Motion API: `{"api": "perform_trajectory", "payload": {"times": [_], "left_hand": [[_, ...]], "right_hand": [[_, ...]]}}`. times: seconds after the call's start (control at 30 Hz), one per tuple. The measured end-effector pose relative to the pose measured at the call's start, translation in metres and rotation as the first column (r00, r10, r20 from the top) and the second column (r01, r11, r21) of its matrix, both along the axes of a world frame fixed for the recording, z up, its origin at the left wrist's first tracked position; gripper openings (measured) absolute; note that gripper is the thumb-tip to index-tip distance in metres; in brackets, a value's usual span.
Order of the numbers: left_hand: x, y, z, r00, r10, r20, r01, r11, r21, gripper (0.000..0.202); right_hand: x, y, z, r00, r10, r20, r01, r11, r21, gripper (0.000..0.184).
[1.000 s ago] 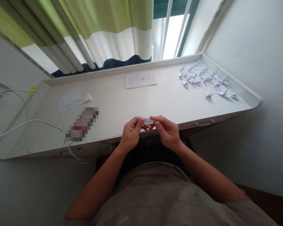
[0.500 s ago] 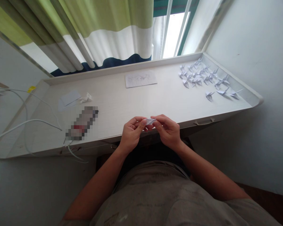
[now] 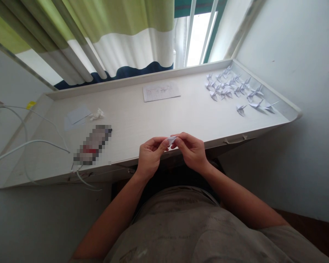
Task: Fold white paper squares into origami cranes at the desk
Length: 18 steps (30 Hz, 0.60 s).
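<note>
The person's grey-brown shirt (image 3: 167,226) is nearest, both bare forearms reaching forward from it. The left hand (image 3: 149,157) has thumb and fingers pinched closed on the left end of a small folded white paper (image 3: 171,140); the right hand (image 3: 192,150) pinches its right end, fingers likewise closed. The paper is held between the two hands, by the near edge of the white worktop (image 3: 192,113). On the left, a pixelated object (image 3: 93,146) lies near that edge, with white cables (image 3: 41,141) beside it. Beyond it, pale paper sheets (image 3: 77,114) lie next to a crumpled white piece (image 3: 97,114). Farther back, a marked sheet (image 3: 161,92) lies near the middle, and many folded paper birds (image 3: 239,90) are grouped toward the right end. Past the raised back rim hang a green, white and dark blue curtain (image 3: 128,44) and, to its right, a bright window (image 3: 199,36).
</note>
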<state>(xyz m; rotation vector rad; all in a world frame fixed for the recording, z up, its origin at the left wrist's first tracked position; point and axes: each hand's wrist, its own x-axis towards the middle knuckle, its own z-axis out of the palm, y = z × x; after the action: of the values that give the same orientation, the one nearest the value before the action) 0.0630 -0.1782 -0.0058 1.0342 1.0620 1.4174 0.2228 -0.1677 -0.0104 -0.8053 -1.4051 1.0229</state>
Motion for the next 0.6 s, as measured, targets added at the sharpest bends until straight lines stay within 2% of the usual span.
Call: {"api": "perform_trajectory", "payload": {"times": [0.17,0.3,0.47,0.6], "left_hand": [[0.005,-0.002,0.000,0.994,0.112,-0.003,-0.112,0.994,0.019,0.037],[0.009,-0.003,-0.004,0.982,0.187,-0.012,-0.187,0.982,0.018,0.040],[0.014,-0.002,-0.009,0.986,0.149,0.079,-0.146,0.988,-0.052,0.041],[0.016,-0.003,-0.013,0.978,0.132,0.160,-0.118,0.988,-0.095,0.044]], "right_hand": [[-0.009,-0.003,-0.005,0.999,0.043,-0.032,-0.045,0.998,-0.034,0.022],[-0.013,-0.005,-0.010,0.999,0.028,-0.028,-0.029,0.998,-0.061,0.021],[-0.016,-0.005,-0.015,0.992,0.023,-0.121,-0.042,0.988,-0.149,0.025],[-0.015,-0.003,-0.021,0.991,0.021,-0.130,-0.044,0.982,-0.181,0.029]]}}
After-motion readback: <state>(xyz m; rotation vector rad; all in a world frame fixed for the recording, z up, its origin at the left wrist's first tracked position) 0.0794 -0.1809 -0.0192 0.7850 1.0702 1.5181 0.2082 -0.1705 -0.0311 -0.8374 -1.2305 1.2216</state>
